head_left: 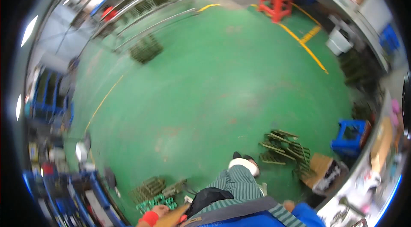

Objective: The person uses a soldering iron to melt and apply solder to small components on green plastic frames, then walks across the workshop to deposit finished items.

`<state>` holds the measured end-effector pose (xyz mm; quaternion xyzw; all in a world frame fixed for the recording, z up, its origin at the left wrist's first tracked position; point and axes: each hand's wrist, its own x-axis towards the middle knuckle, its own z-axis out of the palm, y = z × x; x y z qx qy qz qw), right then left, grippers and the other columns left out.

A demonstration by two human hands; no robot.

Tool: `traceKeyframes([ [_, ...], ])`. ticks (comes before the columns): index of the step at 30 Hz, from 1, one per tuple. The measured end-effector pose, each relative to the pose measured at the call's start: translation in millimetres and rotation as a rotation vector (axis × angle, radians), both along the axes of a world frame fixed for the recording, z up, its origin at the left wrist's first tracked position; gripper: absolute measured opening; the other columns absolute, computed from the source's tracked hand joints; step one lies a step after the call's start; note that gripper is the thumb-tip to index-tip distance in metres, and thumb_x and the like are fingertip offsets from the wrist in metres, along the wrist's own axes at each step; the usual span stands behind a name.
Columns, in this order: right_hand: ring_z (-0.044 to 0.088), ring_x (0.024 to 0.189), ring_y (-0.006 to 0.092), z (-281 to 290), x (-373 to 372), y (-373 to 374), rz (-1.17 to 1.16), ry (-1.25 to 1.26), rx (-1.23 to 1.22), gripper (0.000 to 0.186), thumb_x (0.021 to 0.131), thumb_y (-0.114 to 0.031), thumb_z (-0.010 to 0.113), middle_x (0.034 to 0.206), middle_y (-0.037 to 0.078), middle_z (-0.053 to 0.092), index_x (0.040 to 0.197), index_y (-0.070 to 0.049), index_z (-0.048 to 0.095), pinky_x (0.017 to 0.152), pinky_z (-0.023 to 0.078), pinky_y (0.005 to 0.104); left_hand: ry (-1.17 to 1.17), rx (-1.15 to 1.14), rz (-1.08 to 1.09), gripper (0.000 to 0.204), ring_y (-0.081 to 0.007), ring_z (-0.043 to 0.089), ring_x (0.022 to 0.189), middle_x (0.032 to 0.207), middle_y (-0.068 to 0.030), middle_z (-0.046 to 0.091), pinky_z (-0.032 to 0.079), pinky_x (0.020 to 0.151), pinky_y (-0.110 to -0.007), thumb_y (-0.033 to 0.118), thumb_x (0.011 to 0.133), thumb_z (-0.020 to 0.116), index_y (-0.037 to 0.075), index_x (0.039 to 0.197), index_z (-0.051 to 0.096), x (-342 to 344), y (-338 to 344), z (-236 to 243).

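Observation:
My left hand (160, 210), below a red cuff, is low in the picture, left of my body. Its fingers are blurred, and I cannot make out whether they hold anything. Close by it are a brown flat piece (172, 217) and a cluster of teal-green parts (147, 205) on the floor. Behind those sit olive-green slatted pieces (149, 188). Only a small part of my right hand (289, 205) shows beside the blue sleeve; its fingers are hidden. To its upper right, a loose pile of olive slatted pieces (287, 150) lies near an open cardboard box (319, 170).
Blue racks (92, 201) stand at the lower left. A blue stool (351, 137) and a cluttered bench (376, 158) line the right. Farther off are a red stool (276, 2) under a seated person, a metal rail rack (150, 2) and an olive stack (146, 49).

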<state>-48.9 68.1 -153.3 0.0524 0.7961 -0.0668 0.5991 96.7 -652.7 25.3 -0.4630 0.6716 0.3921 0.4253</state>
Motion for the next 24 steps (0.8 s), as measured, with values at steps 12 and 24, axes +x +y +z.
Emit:
traceKeyframes([
  [12, 0.066, 0.085, 0.0391, 104, -518, -445, -0.343, 0.828, -0.418, 0.026, 0.076, -0.013, 0.052, 0.089, 0.024, 0.067, 0.091, 0.002, 0.066, 0.074, 0.053, 0.0479, 0.456, -0.012, -0.379, 0.04, -0.0255, 0.061, 0.103, 0.116, -0.0158, 0.062, 0.053, 0.087, -0.035, 0.021, 0.091, 0.063, -0.001, 0.123, 0.056, -430, -220, -61],
  [24, 0.065, 0.094, 0.0353, 25, -669, -899, 0.586, 0.403, -0.368, 0.028, 0.083, -0.024, 0.054, 0.102, 0.017, 0.068, 0.097, -0.006, 0.069, 0.079, 0.053, 0.0456, -0.018, -0.337, 0.338, 0.034, -0.0329, 0.066, 0.093, 0.101, -0.0183, 0.068, 0.053, 0.079, -0.041, 0.029, 0.084, 0.065, 0.0, 0.102, 0.067, -114, -524, -49],
])
